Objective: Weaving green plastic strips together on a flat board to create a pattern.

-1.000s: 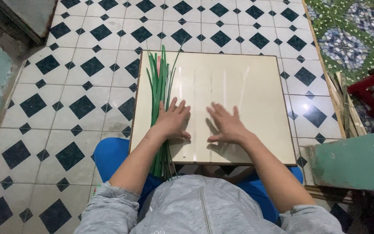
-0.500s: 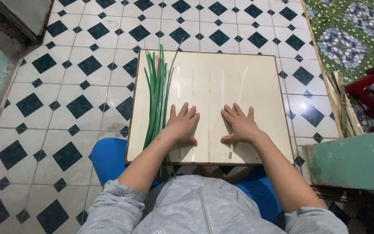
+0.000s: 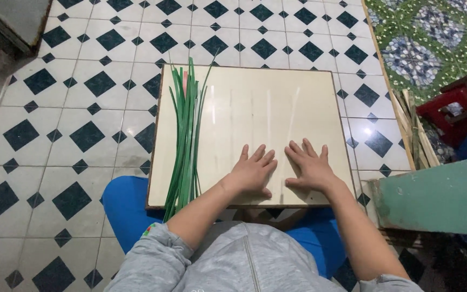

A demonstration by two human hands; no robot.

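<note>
- Though lying flat, could slide off toward the tiled floor on the left. Said of the green strips, which are loose, untied and hanging past the near left corner of the board.
- Likeliest cause, at a guess: a tilt of the board, which seems to rest across the knees in blue trousers rather than on legs of its own. Cannot tell what else props it.
- Look of the strips: long, narrow, flat and glossy green, seemingly with one pinkish piece among them at the far end. Bunched close at the near end, fanned into thin points at the far end, with a tip or two past the far edge. Laid front to back along the board's left side.
- Second risk: a nudge from the left forearm, which passes just beside the near ends. Enough to skew the bunch or push it over the edge.
- Left hand: palm down on the board by its near edge, fingers spread, holding nothing. Near the strips but not touching them.
- Right hand: likewise flat, open and empty, just beside the left, thumbs close but apart.
- Further right, off the board: a bundle of pale sticks, a red stool and a green patterned mat. Well apart from both hands, so little trouble likely from there.
</note>
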